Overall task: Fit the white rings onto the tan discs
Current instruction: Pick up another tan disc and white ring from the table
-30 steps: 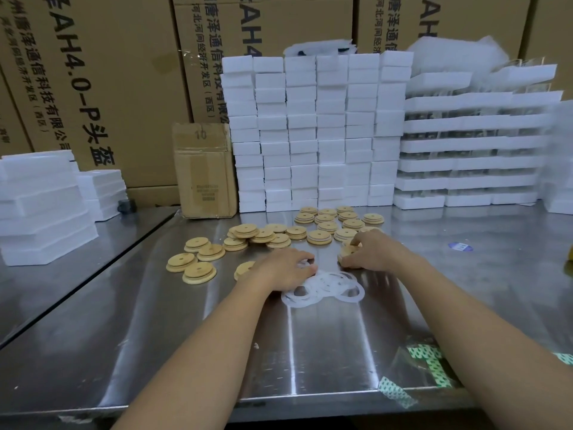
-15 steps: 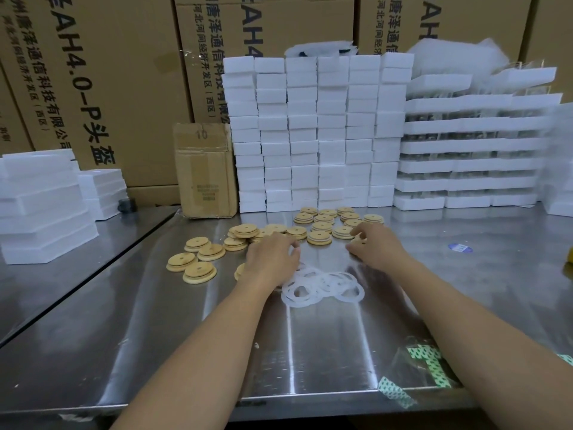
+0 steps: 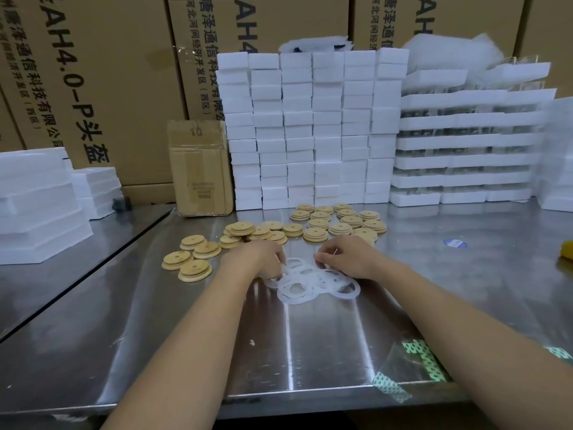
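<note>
White rings touched by curled left hand and right hand.

a packing workshop: steel table, stacked cartons and white foam blocks.

Large carton: "AH4.0-P头盔", black print. Small carton: "10" on top flap.

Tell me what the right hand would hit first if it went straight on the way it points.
Likely the white rings just ahead of the right hand, then the left hand; depth unclear.
</note>
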`<move>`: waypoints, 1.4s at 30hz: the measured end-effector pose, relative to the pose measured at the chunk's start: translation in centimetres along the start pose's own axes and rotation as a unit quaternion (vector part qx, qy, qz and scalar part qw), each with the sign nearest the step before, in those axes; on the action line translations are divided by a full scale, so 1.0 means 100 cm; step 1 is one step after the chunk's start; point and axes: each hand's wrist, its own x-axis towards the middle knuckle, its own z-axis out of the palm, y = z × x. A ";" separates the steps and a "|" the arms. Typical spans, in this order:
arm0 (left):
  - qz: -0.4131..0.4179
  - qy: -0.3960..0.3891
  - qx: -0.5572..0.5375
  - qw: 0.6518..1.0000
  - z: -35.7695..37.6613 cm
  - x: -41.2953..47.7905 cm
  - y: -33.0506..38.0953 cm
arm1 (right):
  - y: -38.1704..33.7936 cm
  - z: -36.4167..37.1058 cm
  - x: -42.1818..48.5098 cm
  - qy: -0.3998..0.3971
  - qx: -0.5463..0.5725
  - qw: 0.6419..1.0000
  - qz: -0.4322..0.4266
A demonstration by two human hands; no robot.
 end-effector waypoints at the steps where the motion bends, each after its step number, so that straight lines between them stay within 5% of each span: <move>1: 0.001 0.009 -0.001 1.000 0.001 0.000 -0.001 | -0.002 0.000 -0.001 -0.007 0.012 1.000 -0.006; 20: 0.024 0.121 -0.078 0.989 0.005 0.007 -0.006 | -0.019 0.006 -0.003 0.008 0.085 0.996 -0.010; 28: 0.036 0.217 -0.312 0.924 0.000 0.002 0.001 | -0.023 0.003 -0.001 0.094 0.089 0.991 -0.020; 36: 0.051 0.179 -0.205 0.961 0.006 -0.001 0.001 | -0.027 0.003 -0.004 0.095 0.087 0.990 -0.051; 42: 0.062 0.246 -0.136 0.958 0.007 0.008 -0.006 | -0.028 0.002 -0.003 0.129 0.084 0.983 -0.096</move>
